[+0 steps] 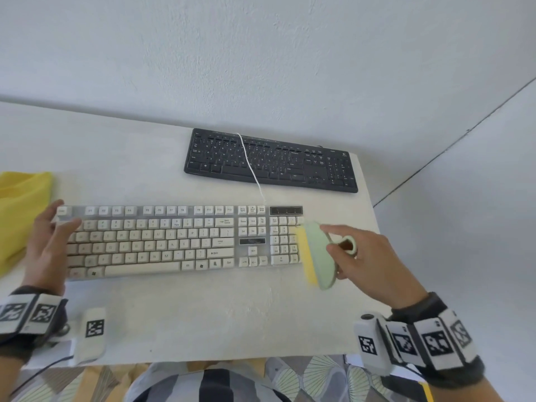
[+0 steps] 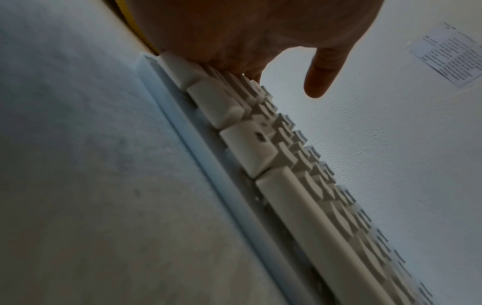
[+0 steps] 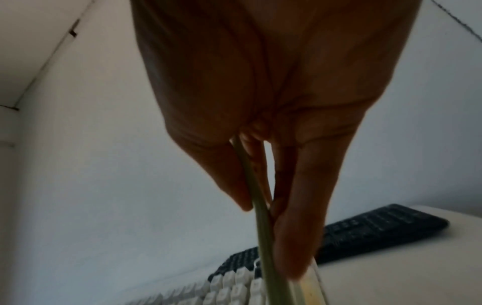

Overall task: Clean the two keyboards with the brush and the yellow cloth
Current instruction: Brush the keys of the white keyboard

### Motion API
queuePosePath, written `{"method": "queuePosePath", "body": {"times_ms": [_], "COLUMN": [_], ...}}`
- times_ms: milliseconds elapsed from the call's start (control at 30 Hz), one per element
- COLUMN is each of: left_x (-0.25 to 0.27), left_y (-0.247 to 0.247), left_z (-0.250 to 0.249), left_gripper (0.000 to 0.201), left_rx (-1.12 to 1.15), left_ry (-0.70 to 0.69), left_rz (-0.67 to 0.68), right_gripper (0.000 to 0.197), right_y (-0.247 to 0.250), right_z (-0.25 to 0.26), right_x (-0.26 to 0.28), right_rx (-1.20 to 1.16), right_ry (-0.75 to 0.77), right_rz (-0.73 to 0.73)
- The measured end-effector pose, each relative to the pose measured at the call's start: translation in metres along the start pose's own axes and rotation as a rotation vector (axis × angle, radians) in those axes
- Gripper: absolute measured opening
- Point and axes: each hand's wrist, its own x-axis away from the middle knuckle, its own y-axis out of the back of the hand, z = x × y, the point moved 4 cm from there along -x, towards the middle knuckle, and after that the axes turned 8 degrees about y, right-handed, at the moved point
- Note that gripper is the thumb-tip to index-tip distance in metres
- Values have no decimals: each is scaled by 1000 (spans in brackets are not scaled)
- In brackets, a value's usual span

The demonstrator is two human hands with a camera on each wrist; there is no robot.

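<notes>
At the far left of the white table (image 1: 203, 314) lies the yellow cloth (image 1: 20, 210), just beside the end of the white keyboard (image 1: 179, 242). The left hand (image 1: 48, 245) rests flat on that end of the white keyboard, with its fingers straight and a little spread, holding nothing. In the left wrist view the fingers (image 2: 320, 72) touch the keys at the edge. The white keyboard lies across the middle of the table, close to the person. A thin white cord (image 1: 249, 163) runs from its back edge over the black keyboard (image 1: 271, 161), which lies farther away, near the wall. At the right end of the white keyboard is the brush (image 1: 317, 253), pale green with yellow bristles, standing on its side against the number keys. The right hand (image 1: 368, 265) pinches the brush between thumb and fingers.
</notes>
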Motion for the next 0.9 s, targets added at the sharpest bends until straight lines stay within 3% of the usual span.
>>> {"method": "queuePosePath", "body": {"times_ms": [100, 133, 200, 367, 433, 533, 567, 633, 800, 867, 900], "left_x": [1, 2, 1, 1, 2, 2, 3, 3, 1, 1, 1], "left_y": [0, 0, 0, 0, 0, 1, 0, 1, 4, 2, 2], "left_z": [-1, -2, -2, -1, -1, -2, -2, -2, 3, 1, 1], "left_gripper": [39, 39, 39, 39, 40, 42, 42, 42, 46, 44, 43], "left_rx": [-1, -1, 1, -11, -12, -14, -17, -15, -21, -24, -25], "left_ry": [10, 12, 14, 16, 13, 4, 2, -6, -11, -13, -13], "left_rz": [-3, 0, -3, -9, -3, -10, -9, -8, -13, -11, -9], "right_gripper": [38, 38, 40, 37, 36, 37, 38, 41, 40, 38, 38], "right_y": [9, 4, -13, -14, -1, 5, -3, -25, -29, -19, -14], "right_z": [14, 15, 13, -1, 9, 27, 28, 25, 20, 25, 28], "right_x": [-6, -8, -9, -3, -5, -13, -15, -14, -3, -5, -9], "right_rx": [58, 62, 50, -11, -41, 42, 45, 51, 86, 49, 44], "right_ry": [151, 180, 173, -90, -67, 135, 182, 187, 39, 46, 85], "right_rz": [-318, -358, -307, 62, 16, -336, -374, -299, 91, 68, -41]}}
